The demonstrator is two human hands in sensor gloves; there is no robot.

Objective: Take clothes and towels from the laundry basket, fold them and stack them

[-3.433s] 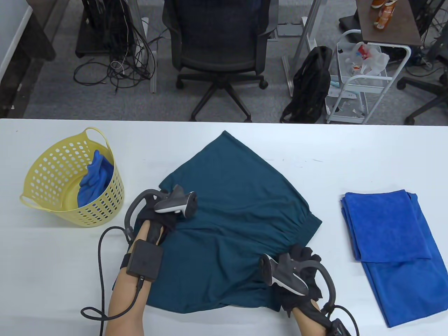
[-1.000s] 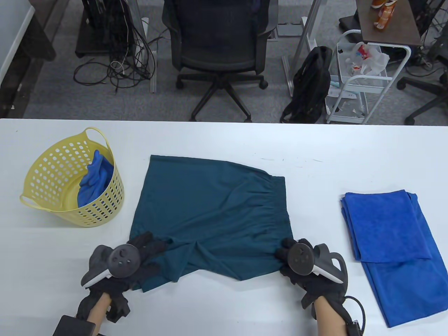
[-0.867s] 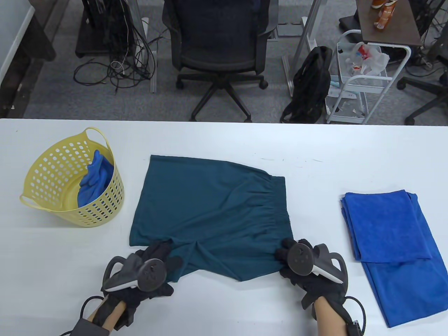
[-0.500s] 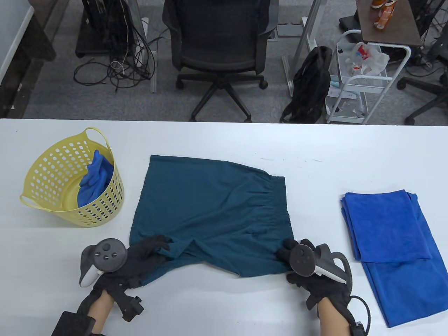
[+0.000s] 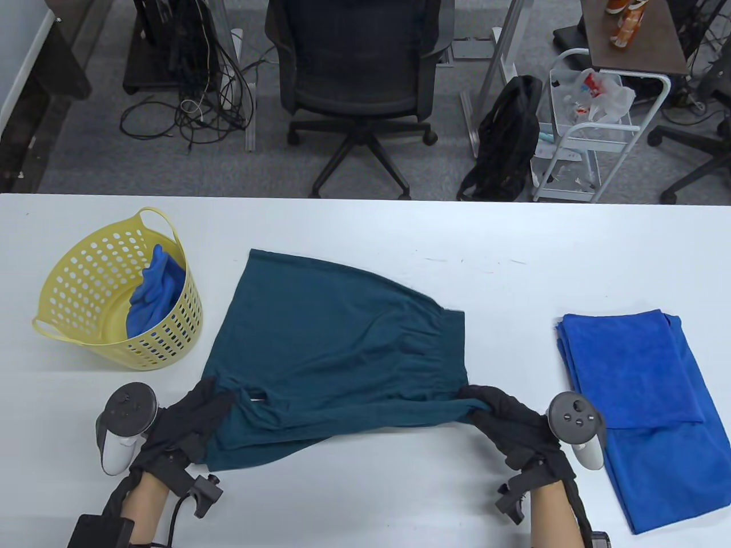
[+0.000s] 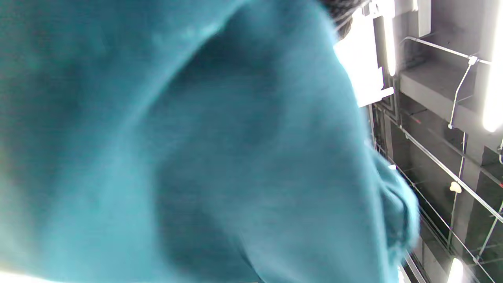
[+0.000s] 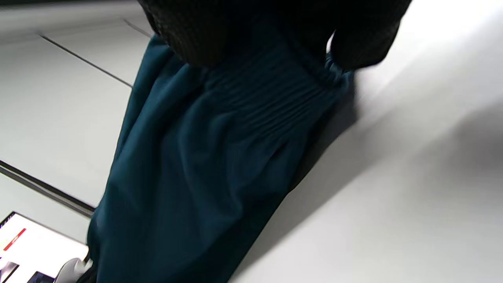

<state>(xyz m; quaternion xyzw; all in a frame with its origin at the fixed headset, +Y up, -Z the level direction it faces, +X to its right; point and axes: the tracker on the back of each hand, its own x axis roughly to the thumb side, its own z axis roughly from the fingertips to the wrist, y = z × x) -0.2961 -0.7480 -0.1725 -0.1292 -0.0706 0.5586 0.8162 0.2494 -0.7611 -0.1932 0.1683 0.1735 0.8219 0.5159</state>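
Teal shorts point(image 5: 337, 342) lie spread across the middle of the white table point(image 5: 514, 240), waistband toward the right. My left hand point(image 5: 197, 408) grips the near left hem corner, which looks lifted off the table. My right hand point(image 5: 488, 408) grips the near end of the gathered waistband. The near edge is pulled taut between both hands. Teal cloth point(image 6: 177, 149) fills the left wrist view, blurred. In the right wrist view my gloved fingers point(image 7: 243, 35) pinch the pleated waistband point(image 7: 267, 98). A folded blue towel point(image 5: 634, 377) lies at the right.
A yellow perforated laundry basket point(image 5: 114, 291) stands at the left with a blue cloth point(image 5: 154, 285) inside. Beyond the far table edge are an office chair point(image 5: 360, 85), a black backpack point(image 5: 508, 137) and a white cart point(image 5: 594, 125).
The shorts were turned and laid flat earlier. Over the last second both hands took hold of the near corners, moved outward and toward me, stretching the near edge; the far edge slid slightly nearer.
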